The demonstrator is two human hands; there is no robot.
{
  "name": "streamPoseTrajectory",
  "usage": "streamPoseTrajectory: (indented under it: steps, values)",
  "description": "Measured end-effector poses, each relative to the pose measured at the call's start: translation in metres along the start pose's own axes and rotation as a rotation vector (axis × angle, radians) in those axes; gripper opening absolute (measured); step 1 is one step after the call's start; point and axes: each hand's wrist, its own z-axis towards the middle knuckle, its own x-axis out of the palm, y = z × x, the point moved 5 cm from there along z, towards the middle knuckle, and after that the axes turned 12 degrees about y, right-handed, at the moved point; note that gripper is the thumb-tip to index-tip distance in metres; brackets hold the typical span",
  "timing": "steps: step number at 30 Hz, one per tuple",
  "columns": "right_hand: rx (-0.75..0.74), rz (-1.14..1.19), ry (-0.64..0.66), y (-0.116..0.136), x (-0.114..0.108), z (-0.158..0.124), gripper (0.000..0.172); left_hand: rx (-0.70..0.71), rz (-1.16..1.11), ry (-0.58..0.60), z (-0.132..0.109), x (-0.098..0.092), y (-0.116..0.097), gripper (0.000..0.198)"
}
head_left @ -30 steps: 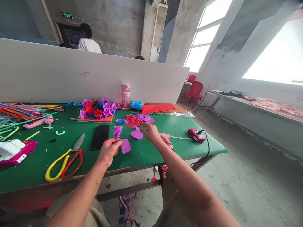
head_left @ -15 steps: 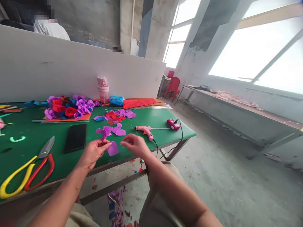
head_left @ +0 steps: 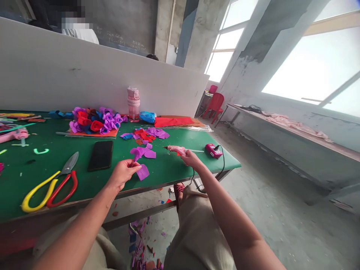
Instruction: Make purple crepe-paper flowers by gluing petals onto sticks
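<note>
My left hand [head_left: 123, 173] pinches a purple paper flower [head_left: 136, 153], with a loose purple petal [head_left: 143, 172] beside the fingertips. Fingers of my right hand [head_left: 191, 159] are wrapped round the handle of a pink glue gun [head_left: 176, 150], whose nozzle points left over the green table [head_left: 171, 168]. A white glue stick sticks out of its back. Just beyond my left hand lie more purple petals [head_left: 149, 153], and behind them a pile of purple, red and blue pieces [head_left: 157, 132].
Left of my hands lie a black phone [head_left: 100, 155] and large scissors [head_left: 63, 183]. Finished flowers [head_left: 94, 122], a pink bottle [head_left: 133, 105] and red paper [head_left: 174, 122] stand or lie along the back. A magenta power box [head_left: 213, 150] with a cable is at the right edge.
My right hand has moved right, away from the left one, and taken hold of the glue gun handle. The view has shifted left; my left hand still holds the flower.
</note>
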Motion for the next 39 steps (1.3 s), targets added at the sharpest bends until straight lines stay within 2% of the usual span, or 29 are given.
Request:
streamPoseTrajectory:
  steps: [4,7,9,11,14,18,21,25,31,39]
  values:
    - [-0.076,0.301,0.072,0.006,0.021,-0.026,0.022,0.001,0.06,-0.026,0.001,-0.003,0.003,0.026]
    - [-0.103,0.827,0.304,0.016,0.051,-0.046,0.032,0.0,0.103,-0.045,0.001,-0.005,0.006,0.022]
    - [-0.07,0.933,0.378,0.024,0.065,-0.056,0.033,0.007,0.146,-0.068,0.001,-0.006,0.007,0.02]
    - [-0.057,0.834,0.369,0.032,0.071,-0.064,0.033,0.021,0.206,-0.088,0.002,-0.007,0.007,0.017]
    - [-0.081,0.503,0.337,0.043,0.071,-0.072,0.035,0.041,0.296,-0.096,0.003,-0.007,0.008,0.013]
    - [-0.129,0.109,0.366,0.051,0.069,-0.079,0.035,0.062,0.345,-0.084,0.005,-0.007,0.01,0.011]
    - [-0.162,-0.066,0.397,0.053,0.072,-0.08,0.033,0.077,0.376,-0.084,0.005,-0.007,0.01,0.011]
    - [-0.26,-0.282,0.337,0.062,0.074,-0.08,0.028,0.076,0.388,-0.079,0.004,-0.007,0.008,0.01]
    - [-0.329,-0.42,0.339,0.073,0.079,-0.083,0.032,0.076,0.376,-0.078,0.002,-0.006,0.009,0.011]
    - [-0.308,-0.49,0.334,0.074,0.084,-0.082,0.03,0.083,0.358,-0.071,0.005,-0.007,0.011,0.011]
